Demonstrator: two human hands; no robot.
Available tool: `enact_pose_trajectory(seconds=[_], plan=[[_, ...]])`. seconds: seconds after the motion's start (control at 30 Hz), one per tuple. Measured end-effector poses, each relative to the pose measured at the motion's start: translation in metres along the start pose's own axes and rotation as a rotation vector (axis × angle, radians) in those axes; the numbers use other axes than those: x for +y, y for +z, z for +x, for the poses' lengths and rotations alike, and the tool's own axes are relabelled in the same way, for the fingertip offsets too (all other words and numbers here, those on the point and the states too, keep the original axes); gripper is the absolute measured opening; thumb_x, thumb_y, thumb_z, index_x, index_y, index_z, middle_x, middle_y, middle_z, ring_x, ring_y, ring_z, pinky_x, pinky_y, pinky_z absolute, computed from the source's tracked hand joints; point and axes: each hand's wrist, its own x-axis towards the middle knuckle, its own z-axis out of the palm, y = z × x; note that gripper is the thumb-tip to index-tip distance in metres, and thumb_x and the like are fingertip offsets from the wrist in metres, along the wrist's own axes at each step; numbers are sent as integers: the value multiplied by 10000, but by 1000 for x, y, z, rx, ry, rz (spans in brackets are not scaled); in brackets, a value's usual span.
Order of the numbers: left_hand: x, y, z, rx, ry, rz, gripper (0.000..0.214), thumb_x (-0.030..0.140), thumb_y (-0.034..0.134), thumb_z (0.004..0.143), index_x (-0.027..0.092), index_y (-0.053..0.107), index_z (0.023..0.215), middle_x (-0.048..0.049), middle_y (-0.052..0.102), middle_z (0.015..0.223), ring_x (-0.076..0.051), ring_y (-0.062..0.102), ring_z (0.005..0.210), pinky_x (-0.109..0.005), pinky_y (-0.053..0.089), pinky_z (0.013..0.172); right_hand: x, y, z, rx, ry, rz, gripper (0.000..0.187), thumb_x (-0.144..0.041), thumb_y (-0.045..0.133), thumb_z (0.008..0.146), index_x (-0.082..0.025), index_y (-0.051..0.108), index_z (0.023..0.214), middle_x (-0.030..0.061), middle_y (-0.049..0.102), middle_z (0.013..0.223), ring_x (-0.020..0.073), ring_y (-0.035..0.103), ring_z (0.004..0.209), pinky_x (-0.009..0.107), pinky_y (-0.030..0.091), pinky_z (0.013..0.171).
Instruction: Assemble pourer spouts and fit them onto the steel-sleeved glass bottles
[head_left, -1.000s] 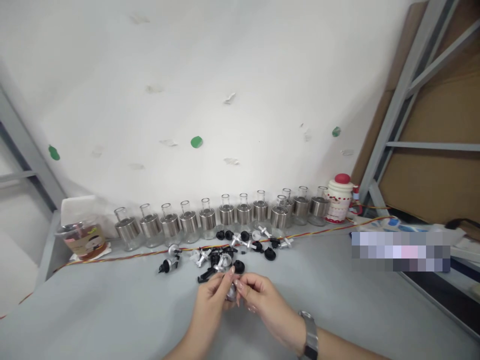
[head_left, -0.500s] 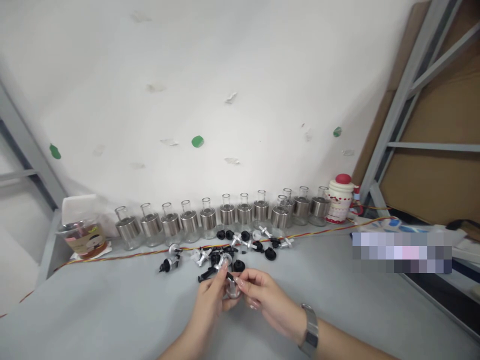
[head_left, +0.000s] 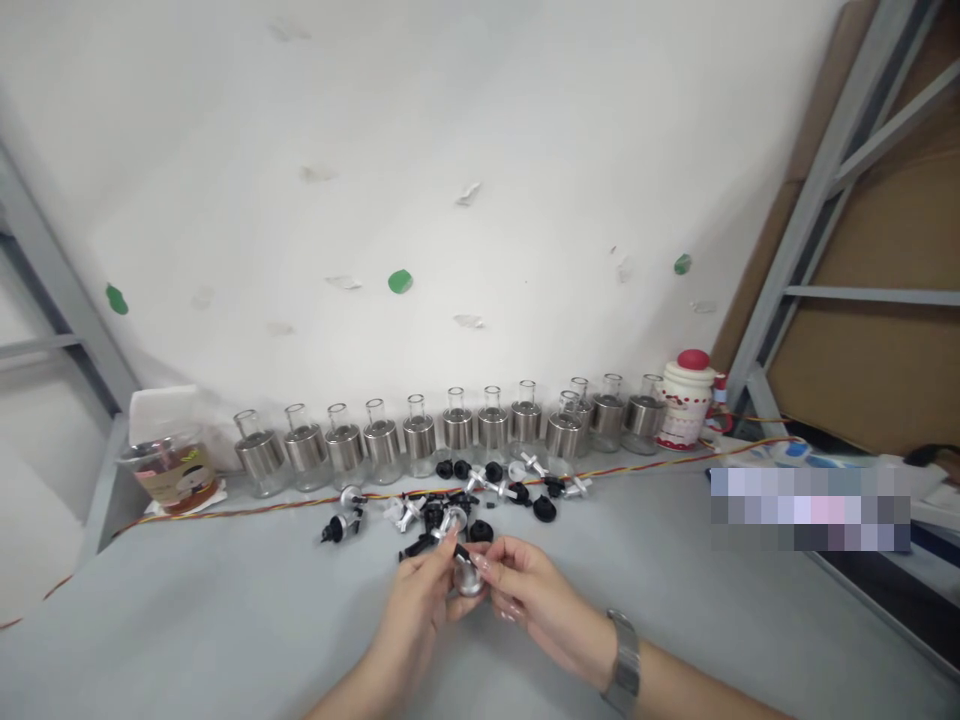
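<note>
My left hand [head_left: 422, 600] and my right hand [head_left: 525, 592] meet low in the middle of the view, both pinched on one small silver cap [head_left: 469, 580] with a black piece at its top. The right wrist wears a metal watch [head_left: 624, 665]. Just beyond my fingers lies a loose pile of small black and silver parts [head_left: 457, 506] on the grey table [head_left: 225, 610]. A row of several glass bottles with silver collars [head_left: 420, 438] stands along the white wall.
At the far left stands a plastic jar [head_left: 171, 473] with a brown label. A white jar with a red lid [head_left: 688, 398] ends the bottle row on the right. A red and yellow cable [head_left: 247, 510] runs along the table. Grey metal shelving [head_left: 817, 200] rises at right.
Both hands have stayed together on the silver cap, turning it slightly. The view has shifted a little.
</note>
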Motion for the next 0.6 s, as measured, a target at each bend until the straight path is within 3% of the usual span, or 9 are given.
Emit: enact_pose_trajectory(seconds=[0.17,0.37,0.6], plan=[[-2,2,2,92,-27,43,435,497,600,646,66,649,614,-102,648,640,-162,581,618,-286,476,635,7,-5,8,136,-43,-211,493,-525,699,493,-215,344,637,-84,450,540,39,287,387,211,190,404],[-7,-4,5,69,-84,21,427,511,611,626,84,630,609,-111,660,680,-170,593,620,-310,486,647,7,-8,12,80,-18,-305,515,-551,684,484,-224,329,666,-102,416,509,46,300,384,207,211,402],[-9,-5,4,23,-75,24,412,499,616,628,88,626,608,-105,662,673,-168,597,617,-322,485,677,9,-12,13,46,-18,-308,474,-435,710,527,-225,310,669,-91,467,552,59,382,436,200,231,423]])
